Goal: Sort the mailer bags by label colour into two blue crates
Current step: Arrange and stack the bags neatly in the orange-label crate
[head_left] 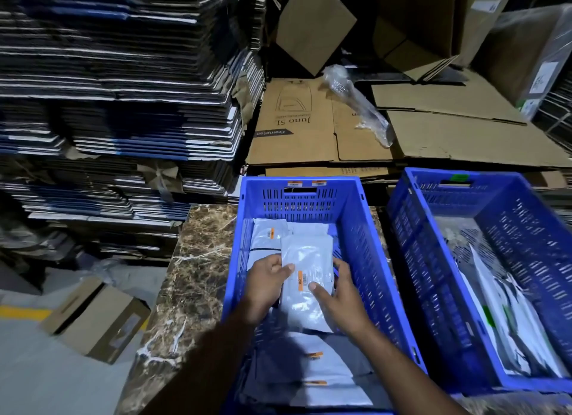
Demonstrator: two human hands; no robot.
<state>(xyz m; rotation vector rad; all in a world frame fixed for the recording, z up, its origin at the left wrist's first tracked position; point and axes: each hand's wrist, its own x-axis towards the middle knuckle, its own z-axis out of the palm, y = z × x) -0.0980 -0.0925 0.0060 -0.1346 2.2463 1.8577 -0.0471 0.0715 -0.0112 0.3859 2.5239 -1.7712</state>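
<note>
We are well into the sorting, by our reading. The left crate (pixel 365 229) already holds several mailers with orange labels, layered from its far end to its near end, and the right crate (pixel 411 235), just beside it on the marble surface (pixel 198 260), holds a loose pile with green labels showing. We see no unsorted stack anywhere, so how many bags remain we cannot tell.

We hold one mailer (pixel 306 256), orange-labelled, low inside the left crate, over the bags already there. Our left hand (pixel 266 287) grips its left edge, thumb laid on top. Our right hand (pixel 340 297) grips its right edge, thumb pressing beside the orange label (pixel 299 280). Both hands are closed on it; it looks about ready to be laid down.
</note>
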